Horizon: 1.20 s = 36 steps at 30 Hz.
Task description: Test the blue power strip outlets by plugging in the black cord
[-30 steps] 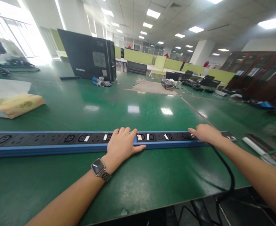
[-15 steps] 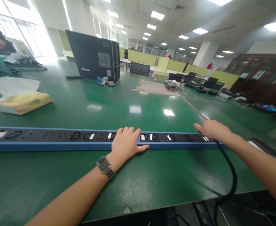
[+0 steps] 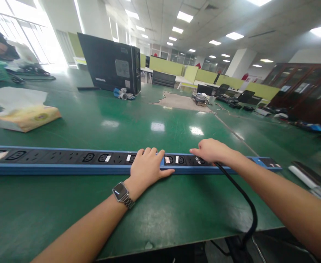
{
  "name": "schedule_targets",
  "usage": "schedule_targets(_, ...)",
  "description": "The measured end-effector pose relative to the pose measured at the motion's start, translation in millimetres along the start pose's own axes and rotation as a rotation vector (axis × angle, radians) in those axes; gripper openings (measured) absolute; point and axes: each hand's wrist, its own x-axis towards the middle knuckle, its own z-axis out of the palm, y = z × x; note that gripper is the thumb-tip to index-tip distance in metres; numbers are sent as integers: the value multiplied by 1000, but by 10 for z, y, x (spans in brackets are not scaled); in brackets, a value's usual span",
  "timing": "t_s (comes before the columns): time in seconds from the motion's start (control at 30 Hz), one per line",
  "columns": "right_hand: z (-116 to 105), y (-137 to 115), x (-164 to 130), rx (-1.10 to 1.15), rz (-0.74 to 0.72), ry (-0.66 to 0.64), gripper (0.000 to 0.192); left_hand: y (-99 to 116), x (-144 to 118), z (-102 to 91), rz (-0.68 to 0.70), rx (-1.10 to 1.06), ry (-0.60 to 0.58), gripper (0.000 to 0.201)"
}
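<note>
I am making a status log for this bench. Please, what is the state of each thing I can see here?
Power strip: lying flat on the green table, sockets up.
Left hand: pressed flat on the strip.
Right hand: closed on a black cable at a socket.
Black cable: hanging over the table edge.
Tissue pack: open, a tissue sticking out.
Computer case: standing upright.

Looked like an open-plan office turned workshop: green-matted bench, computer tower, rows of green partitions with chairs, ceiling light panels, possibly wooden cabinets.
</note>
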Motion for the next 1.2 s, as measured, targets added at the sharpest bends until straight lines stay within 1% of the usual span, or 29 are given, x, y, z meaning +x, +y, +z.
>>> schedule_targets(0.13, 44, -93, 77, -20, 5, -23, 58, 3, -1, -3, -1, 1, 4, 66)
schedule_targets(0.27, 109, -189, 101, 15, 24, -27, 57, 2, -5, -6, -2, -13, 5, 66)
schedule_targets(0.37, 154, -248, 73, 8, 58, 40, 54, 3, -9, -13, -7, -27, 1, 67)
schedule_targets(0.43, 167, -283, 41, -12, 54, 86, 52, 6, -12, -19, -15, -29, -5, 66)
schedule_targets(0.57, 163, -331, 2, -11, 57, 89, 47, 9, -17, -28, -10, -34, -5, 66)
schedule_targets(0.7, 161, -303, 16, -20, 49, 47, 46, 5, -17, -29, -7, -43, -7, 67)
schedule_targets(0.87, 147, -222, 85, -25, 88, 20, 46, 4, -15, -31, -5, -25, -11, 66)
schedule_targets(1.07, 110, -180, 134, -45, 50, -64, 48, 10, -13, -36, -7, -15, -15, 66)
schedule_targets(1.2, 114, -136, 187, -38, 63, -72, 47, 13, -8, -31, -3, -19, -10, 67)
